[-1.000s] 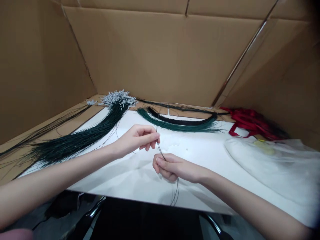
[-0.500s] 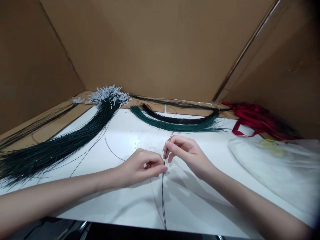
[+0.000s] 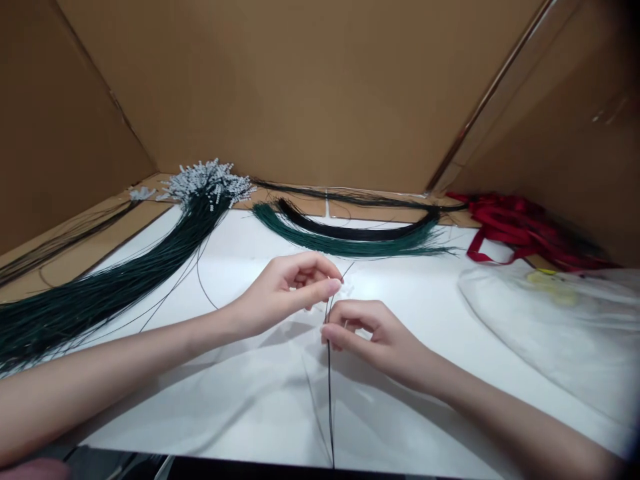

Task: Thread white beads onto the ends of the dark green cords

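While within the edges of the white surface (image 3: pixel 240 430), hands (image 3: pixel 285 291) (image 3: pixel 383 339) in pinch grips on wires (image 3: pixel 331 400), seemingly two.

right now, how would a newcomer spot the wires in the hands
Find the white sheet, then the left hand and right hand close together over its middle. Both hold the wires, whose lower length runs toward the near edge. Unlike the thick green bundle to the left and the curved black bundle behind, they are just a few thin strands.
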Motion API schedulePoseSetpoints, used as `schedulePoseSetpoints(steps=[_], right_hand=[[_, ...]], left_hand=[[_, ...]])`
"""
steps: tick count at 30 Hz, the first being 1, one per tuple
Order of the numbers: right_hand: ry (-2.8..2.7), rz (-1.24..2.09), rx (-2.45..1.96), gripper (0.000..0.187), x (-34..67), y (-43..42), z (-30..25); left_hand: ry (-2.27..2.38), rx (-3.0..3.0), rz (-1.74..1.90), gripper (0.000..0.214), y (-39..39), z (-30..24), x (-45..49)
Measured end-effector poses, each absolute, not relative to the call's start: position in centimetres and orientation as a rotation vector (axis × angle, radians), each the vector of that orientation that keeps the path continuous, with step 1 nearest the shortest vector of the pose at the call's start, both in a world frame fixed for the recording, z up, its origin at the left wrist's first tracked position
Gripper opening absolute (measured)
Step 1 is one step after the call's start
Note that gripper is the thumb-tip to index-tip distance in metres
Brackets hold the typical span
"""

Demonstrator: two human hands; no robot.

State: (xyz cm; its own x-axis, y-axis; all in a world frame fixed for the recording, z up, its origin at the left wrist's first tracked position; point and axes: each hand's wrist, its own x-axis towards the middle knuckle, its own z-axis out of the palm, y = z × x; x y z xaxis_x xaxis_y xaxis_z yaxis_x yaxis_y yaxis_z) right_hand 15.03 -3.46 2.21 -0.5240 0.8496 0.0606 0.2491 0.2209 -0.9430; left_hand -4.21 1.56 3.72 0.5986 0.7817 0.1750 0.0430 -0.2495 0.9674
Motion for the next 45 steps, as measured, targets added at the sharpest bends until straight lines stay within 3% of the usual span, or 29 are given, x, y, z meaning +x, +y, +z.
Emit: schedulePoseSetpoints(steps=[13, 29, 39, 45], right_hand=[[-1.568, 1.602, -1.019, 0.026, 15.0, -3.5, 0.7], [-1.769, 1.248, -1.049, 0.023, 14.8, -3.8, 0.6], [-1.224, 1.780, -0.887, 0.025, 14.5, -3.8, 0.4], [-1.130, 1.781, -0.941, 0.028, 14.7, -3.7, -0.1]], left_hand=[[0.706, 1.878, 1.038, 0.018, 1.5, 4.4, -4.6], [0.844, 1.571, 0.687, 0.020, 2.0, 3.4, -3.9], [0.822, 1.640, 0.768, 0.022, 1.3, 2.5, -3.8], [0.814, 1.628, 0.791, 0.018, 1.3, 1.2, -4.1]])
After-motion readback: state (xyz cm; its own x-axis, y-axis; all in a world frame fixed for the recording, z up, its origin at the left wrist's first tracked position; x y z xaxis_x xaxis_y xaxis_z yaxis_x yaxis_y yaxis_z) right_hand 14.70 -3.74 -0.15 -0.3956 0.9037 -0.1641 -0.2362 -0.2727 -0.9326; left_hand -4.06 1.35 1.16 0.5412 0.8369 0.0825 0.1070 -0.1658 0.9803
